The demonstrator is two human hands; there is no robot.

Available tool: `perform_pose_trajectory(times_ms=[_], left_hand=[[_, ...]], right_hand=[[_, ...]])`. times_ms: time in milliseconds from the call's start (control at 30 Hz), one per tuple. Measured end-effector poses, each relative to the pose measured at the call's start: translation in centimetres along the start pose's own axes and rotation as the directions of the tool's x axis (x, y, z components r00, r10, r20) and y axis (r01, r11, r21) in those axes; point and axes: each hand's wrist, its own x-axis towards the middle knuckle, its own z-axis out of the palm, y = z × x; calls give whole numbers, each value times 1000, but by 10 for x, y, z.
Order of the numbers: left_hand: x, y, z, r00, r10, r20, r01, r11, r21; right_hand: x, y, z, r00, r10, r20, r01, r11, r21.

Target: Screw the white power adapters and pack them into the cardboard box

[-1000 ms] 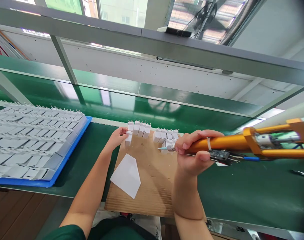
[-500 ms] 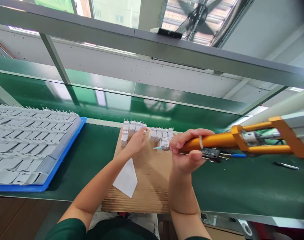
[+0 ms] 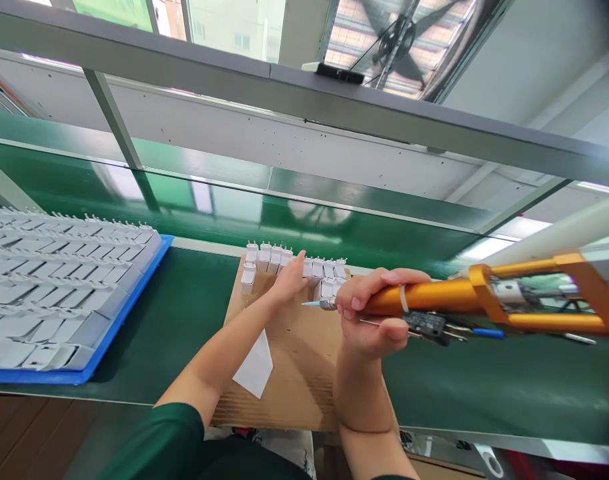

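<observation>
Small white boxy pieces with thin prongs on top stand in two groups, a left group (image 3: 265, 256) and a right group (image 3: 329, 269), at the far end of a cardboard sheet (image 3: 304, 360). My left hand (image 3: 290, 280) is at the gap between the groups, beside the pieces; what its fingers hold, if anything, is hidden. My right hand (image 3: 371, 310) is wrapped round an orange tool (image 3: 434, 297), whose pale blue tip points left, just in front of the right group. A white paper sheet (image 3: 255, 367) lies on the cardboard, near my left forearm.
A blue tray (image 3: 129, 303) filled with rows of similar white pieces sits at the left on the green table (image 3: 194, 307). A pen (image 3: 579, 339) lies at the right, partly behind the tool. A metal frame bar (image 3: 284, 83) crosses above the table's far side.
My left hand has moved right, from the left group towards the right group. The orange tool has shifted slightly down and hides part of the pen.
</observation>
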Motion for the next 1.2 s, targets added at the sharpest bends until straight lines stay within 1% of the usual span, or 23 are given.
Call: perform_pose_trajectory(times_ms=[100, 167, 267, 300, 367, 400, 467, 533, 600, 667, 800, 900, 1000, 1133, 1200], left_hand=[[-23, -6, -16, 995, 65, 82, -65, 998, -5], [-43, -11, -31, 976, 107, 192, -103, 994, -31], [-69, -20, -54, 902, 177, 394, -156, 984, -84], [-76, -24, -60, 879, 192, 437, -171, 981, -87], [-85, -30, -66, 856, 211, 473, -196, 977, -81], [-89, -32, -66, 852, 224, 474, -207, 974, -88], [-94, -36, -62, 857, 260, 445, -226, 966, -129], [-97, -37, -54, 879, 269, 392, -218, 961, -170], [-98, -38, -46, 906, 242, 347, -190, 966, -177], [-99, -38, -41, 918, 224, 326, -181, 971, -158], [-103, -39, -35, 921, 224, 318, -204, 974, -95], [-105, -38, -31, 942, 203, 267, -196, 979, -52], [-106, -34, -31, 958, 202, 203, -192, 979, -67], [-106, -28, -36, 973, 156, 170, -148, 987, -59], [-107, -27, -37, 972, 187, 140, -182, 982, -45]], right_hand=[[-1, 1, -1, 1000, 14, 7, -14, 1000, 23], [-1, 1, -2, 1000, 17, 15, -18, 999, 51], [-2, 0, -2, 1000, 17, 13, -18, 999, 51], [-2, -1, -2, 1000, 16, 9, -17, 999, 43], [-2, -1, -2, 1000, 19, -3, -19, 999, 31], [-2, -1, -1, 1000, 20, -7, -20, 999, 30], [-2, 0, -1, 1000, 16, -15, -15, 1000, 27], [-1, 0, -1, 1000, 14, -23, -14, 1000, 8], [-1, 0, 0, 999, 17, -32, -17, 1000, -18], [1, 1, 0, 999, 18, -34, -20, 999, -37], [2, 1, 0, 1000, 2, -21, -3, 999, -48], [2, 2, -1, 1000, 0, -25, -1, 1000, -31], [2, 3, -3, 1000, 4, -25, -5, 1000, -20], [2, 2, -3, 999, 17, -30, -18, 999, -26], [2, 3, -2, 999, 10, -32, -10, 1000, -20]])
